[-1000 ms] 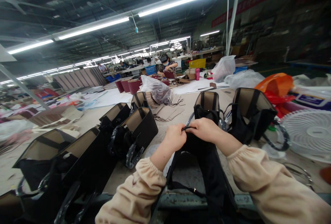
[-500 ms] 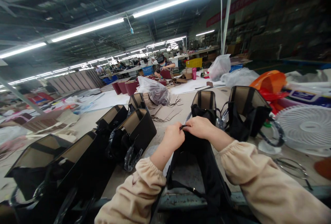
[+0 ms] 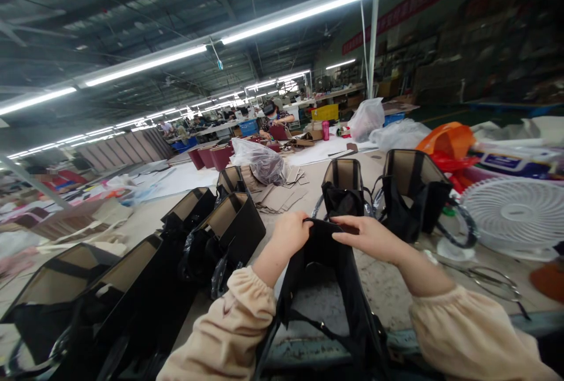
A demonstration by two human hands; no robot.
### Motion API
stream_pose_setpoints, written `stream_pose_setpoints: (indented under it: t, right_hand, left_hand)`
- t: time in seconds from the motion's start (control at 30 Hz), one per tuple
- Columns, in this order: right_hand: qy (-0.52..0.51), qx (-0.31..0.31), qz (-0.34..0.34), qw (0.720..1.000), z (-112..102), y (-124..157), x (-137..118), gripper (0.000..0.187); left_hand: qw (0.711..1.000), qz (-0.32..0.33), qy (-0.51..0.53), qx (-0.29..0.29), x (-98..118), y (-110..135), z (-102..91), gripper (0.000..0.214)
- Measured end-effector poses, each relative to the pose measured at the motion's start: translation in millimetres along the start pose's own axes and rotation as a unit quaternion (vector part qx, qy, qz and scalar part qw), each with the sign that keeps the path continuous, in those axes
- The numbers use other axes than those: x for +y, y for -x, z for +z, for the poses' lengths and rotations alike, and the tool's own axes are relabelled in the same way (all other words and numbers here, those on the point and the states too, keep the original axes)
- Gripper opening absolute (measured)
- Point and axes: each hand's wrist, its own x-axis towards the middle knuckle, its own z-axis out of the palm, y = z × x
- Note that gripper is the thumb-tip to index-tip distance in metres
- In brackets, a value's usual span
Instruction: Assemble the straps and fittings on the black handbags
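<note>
A black fabric bag (image 3: 348, 304) lies open in front of me on the worktable (image 3: 388, 281), its mouth towards me. My left hand (image 3: 288, 233) is closed on the far left corner of the bag's end. My right hand (image 3: 368, 236) pinches the same top edge further right, fingers pressed on the fabric. Both arms wear beige sleeves.
Several black bags with brown lining (image 3: 229, 222) stand to the left, two more (image 3: 346, 187) just beyond my hands. A white fan (image 3: 513, 216) and scissors (image 3: 489, 278) lie at the right. Cardboard pieces (image 3: 282, 196) and a plastic sack (image 3: 259, 161) sit further back. A person (image 3: 273, 118) works far off.
My hands were pinched together at one point on the bag's edge. They have moved apart, the right one sliding to the right, and the bag's end is spread wider.
</note>
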Motion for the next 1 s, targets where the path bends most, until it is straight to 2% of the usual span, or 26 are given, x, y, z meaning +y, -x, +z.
stream_pose_setpoints:
  t: [0.2,0.43,0.5,0.6,0.67,0.77,0.9,1.0]
  right_hand:
    - [-0.101,0.083,0.039,0.991,11,37,10,0.049]
    - [-0.094,0.144,0.097,0.98,22,63,15,0.048]
    - [-0.091,0.146,0.104,0.979,25,70,14,0.048]
    - [-0.059,0.151,0.097,0.982,27,76,13,0.046]
    - [-0.037,0.16,0.091,0.982,27,76,13,0.045]
    - [-0.013,0.174,0.08,0.981,22,68,10,0.043]
    - [0.04,0.17,0.049,0.983,11,44,3,0.043]
    - [0.131,0.143,0.013,0.981,5,21,-4,0.04]
  left_hand:
    - [0.998,-0.009,-0.054,-0.009,8,-1,2.8,0.031]
    - [0.999,-0.007,-0.053,-0.009,9,2,0.9,0.031]
    - [0.998,0.026,-0.053,-0.005,8,5,-1.9,0.029]
    - [0.992,0.118,-0.028,0.017,8,6,-5.7,0.035]
    - [0.988,0.154,-0.022,0.016,9,3,-6.6,0.037]
    - [0.985,0.166,-0.032,-0.02,11,-6,-5.6,0.033]
    - [0.98,0.19,-0.012,-0.051,11,-18,-2.9,0.029]
    - [0.98,0.192,0.005,-0.056,7,-18,-2.1,0.028]
